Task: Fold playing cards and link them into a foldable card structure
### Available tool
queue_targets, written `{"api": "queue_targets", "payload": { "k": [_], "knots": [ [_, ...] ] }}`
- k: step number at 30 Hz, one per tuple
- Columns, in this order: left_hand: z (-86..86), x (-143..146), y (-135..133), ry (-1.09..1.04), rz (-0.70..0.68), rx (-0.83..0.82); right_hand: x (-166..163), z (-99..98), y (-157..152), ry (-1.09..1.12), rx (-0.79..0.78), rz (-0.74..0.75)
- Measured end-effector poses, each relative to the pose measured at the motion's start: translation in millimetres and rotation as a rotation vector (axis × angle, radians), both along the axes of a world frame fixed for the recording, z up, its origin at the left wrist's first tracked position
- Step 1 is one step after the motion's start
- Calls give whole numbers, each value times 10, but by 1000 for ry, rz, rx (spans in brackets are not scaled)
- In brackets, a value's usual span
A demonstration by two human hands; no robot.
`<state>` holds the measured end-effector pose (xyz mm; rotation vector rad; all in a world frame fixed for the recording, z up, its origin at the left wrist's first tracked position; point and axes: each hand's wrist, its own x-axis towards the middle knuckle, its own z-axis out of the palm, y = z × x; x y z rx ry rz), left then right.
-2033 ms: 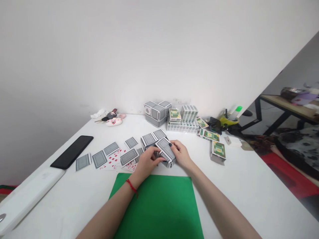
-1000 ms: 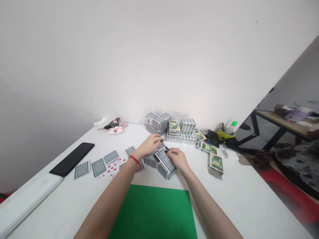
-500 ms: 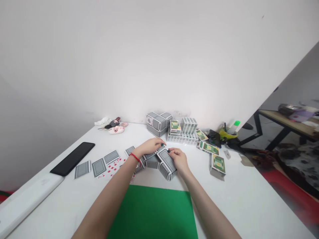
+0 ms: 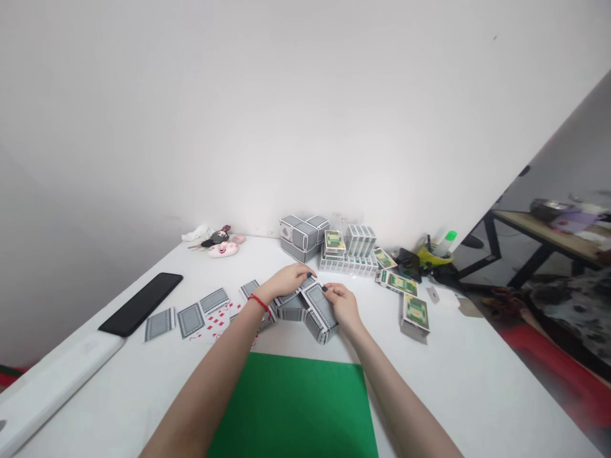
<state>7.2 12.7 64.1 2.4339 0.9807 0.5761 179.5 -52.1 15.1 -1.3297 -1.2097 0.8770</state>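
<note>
A block built of grey-backed playing cards (image 4: 321, 305) stands on the white table, one arm of it angled toward me. My left hand (image 4: 292, 278), with a red cord at the wrist, reaches over its far side; the fingers are bent together at the upper edge. At the right side, my right hand (image 4: 342, 304) pinches the card edge between thumb and fingers. Part of the block lies behind my left forearm. To the left lie loose playing cards (image 4: 191, 320), some face down and some with red diamonds up. A similar finished-looking card block (image 4: 304, 236) stands against the wall.
Green-and-white card boxes (image 4: 351, 262) are stacked at the back, with a single card box (image 4: 415, 313) at right. A green sheet (image 4: 296, 407) lies in front. At left are a black phone-like slab (image 4: 142, 304) and a long white case (image 4: 62, 385). A yellow holder (image 4: 433, 254) stands back right.
The view has shifted very slightly. Both hands stay at the card block with nearly the same hold.
</note>
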Motion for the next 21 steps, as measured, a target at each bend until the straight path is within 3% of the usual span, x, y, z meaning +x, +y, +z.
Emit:
{"api": "queue_targets", "payload": {
  "k": [21],
  "knots": [
    [20, 22, -55, 29, 62, -4, -33, 66, -19, -88, -7, -7]
  ]
}}
